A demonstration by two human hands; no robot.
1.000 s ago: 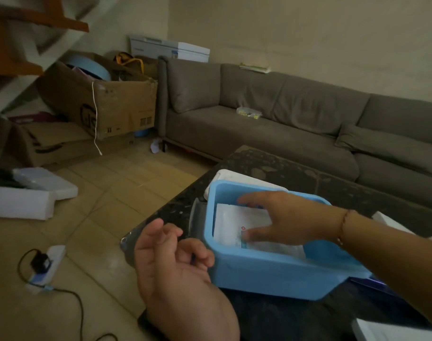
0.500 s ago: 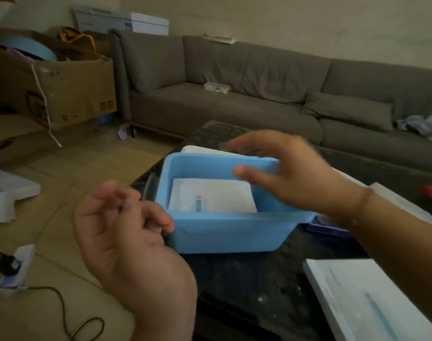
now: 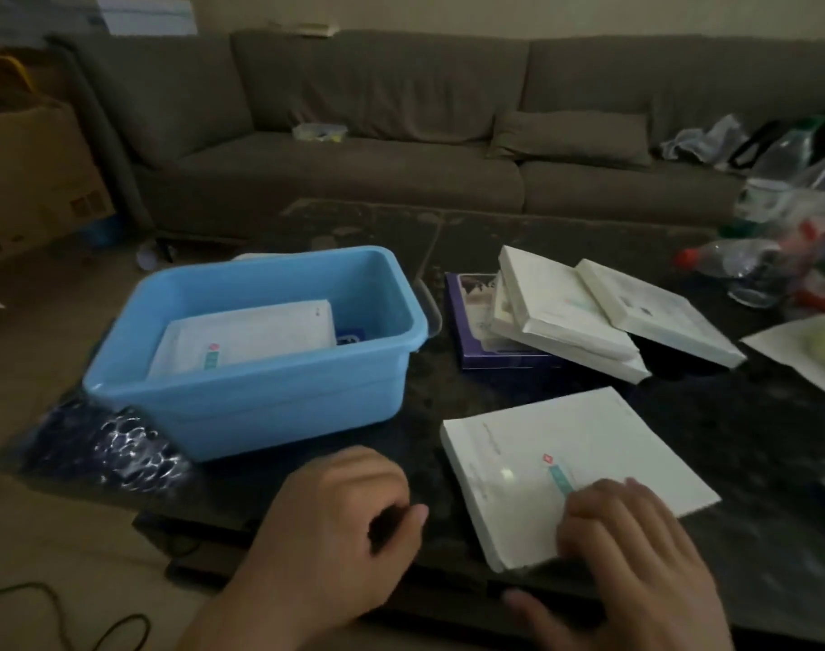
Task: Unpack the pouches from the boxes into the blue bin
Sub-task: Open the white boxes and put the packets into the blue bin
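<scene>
A grey sofa (image 3: 354,148) filled the top of the frame, and a dark table (image 3: 753,444) spread across the middle and lower part. On the table's left half sat the blue bin (image 3: 260,406), with 1 white pouch (image 3: 246,340) already lying flat inside it and something small and dark blue beside that.

At lower right lay a flat white box (image 3: 556,458), the one nearest the person. It looked light and stiff, thin cardboard with a smooth face that could slip, so it seemed best taken by its near edge or a corner, with the other hand steadying it while it was opened.

The right hand (image 3: 636,556) rested on the box's near right corner, fingers bent over the top face and thumb at the front edge, apparently starting a grip. The left hand (image 3: 335,523), lower center, hovered just left of the box with fingers loosely curled and nothing in them.

At center right, 3 more white boxes (image 3: 584,321) leaned on each other, overlapping a purple box (image 3: 471,340). A plastic bottle (image 3: 720,260) and bags crowded the far right. Nothing stood between the near box and the bin.
</scene>
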